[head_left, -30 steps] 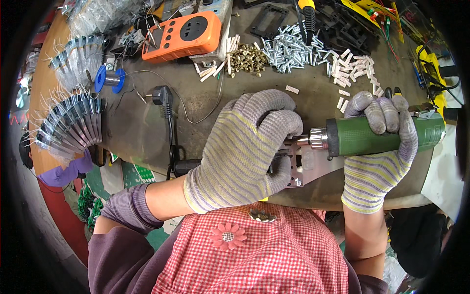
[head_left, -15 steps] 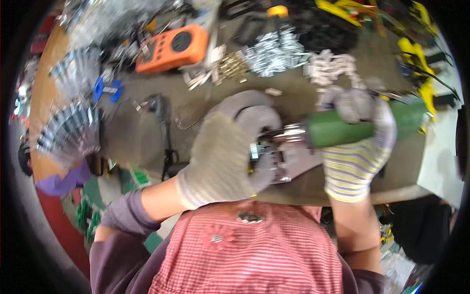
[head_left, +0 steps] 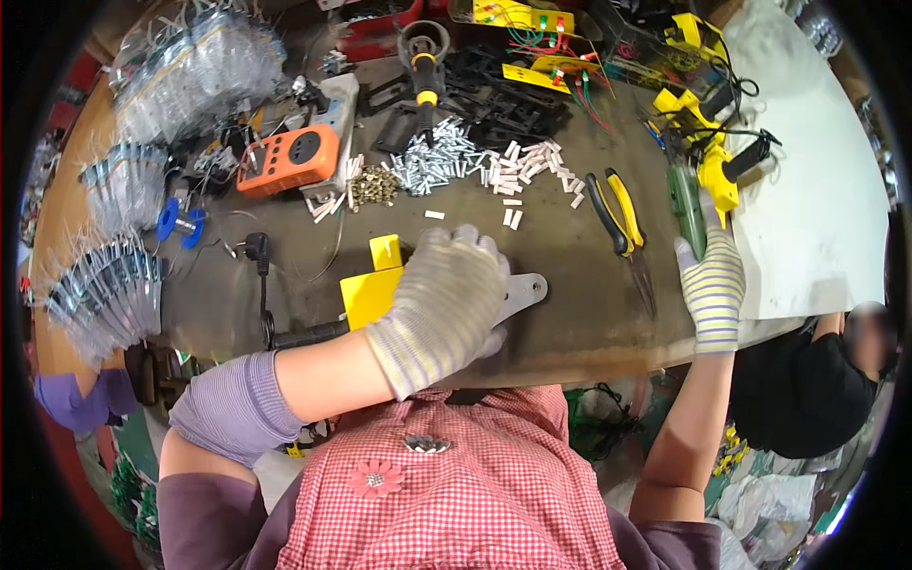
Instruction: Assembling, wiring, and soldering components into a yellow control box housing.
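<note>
Left hand: your gloved left hand (head_left: 446, 304) is clamped on a yellow piece (head_left: 369, 296) near the bench's near edge, palm covering its middle.
Yellow piece: shows to the left of your knuckles, with a smaller flap on its far side.
Grey strip: a metal strip (head_left: 519, 295) with a rounded, holed end pokes out right of that hand; you cannot tell how it joins beneath.
Right hand: your gloved right hand (head_left: 711, 280) is wrapped around the near end of a green tool (head_left: 686, 201), thumb on the left.
Green tool: at the bench's right side, just beside yellow parts with black fittings (head_left: 719, 176).
Pliers: yellow-and-black pliers (head_left: 631, 242) lie between your hands, nearer the right one.
Far side: silver screws (head_left: 432, 163) sit between brass pieces (head_left: 372, 187) on the left and pale pegs (head_left: 522, 169) on the right.
Bench left: an orange meter (head_left: 285, 161) lies beyond a black plug (head_left: 256, 249).
</note>
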A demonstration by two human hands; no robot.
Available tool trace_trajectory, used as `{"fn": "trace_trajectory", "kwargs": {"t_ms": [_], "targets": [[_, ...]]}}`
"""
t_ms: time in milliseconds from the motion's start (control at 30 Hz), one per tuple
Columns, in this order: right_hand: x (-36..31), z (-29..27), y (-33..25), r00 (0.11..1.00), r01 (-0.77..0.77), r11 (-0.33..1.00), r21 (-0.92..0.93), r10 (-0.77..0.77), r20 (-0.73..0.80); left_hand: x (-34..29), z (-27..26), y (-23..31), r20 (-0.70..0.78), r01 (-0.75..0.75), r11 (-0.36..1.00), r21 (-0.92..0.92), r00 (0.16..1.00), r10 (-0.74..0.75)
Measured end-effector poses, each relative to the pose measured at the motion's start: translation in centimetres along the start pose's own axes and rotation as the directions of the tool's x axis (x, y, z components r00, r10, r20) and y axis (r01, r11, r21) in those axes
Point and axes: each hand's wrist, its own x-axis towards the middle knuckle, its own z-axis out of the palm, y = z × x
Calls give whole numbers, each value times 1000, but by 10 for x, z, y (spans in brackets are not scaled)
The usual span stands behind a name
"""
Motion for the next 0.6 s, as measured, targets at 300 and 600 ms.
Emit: {"fn": "trace_trajectory", "kwargs": {"t_ms": [300,600], "targets": [[-39,5,-102,835,406,615,676,-550,-1,-139,-49,-105,-610,-364,511,-779,630,-481],[-65,9,-200,486,-359,-14,933,-857,174,-239,-4,-179,-920,192,904,-382,11,-391]]}}
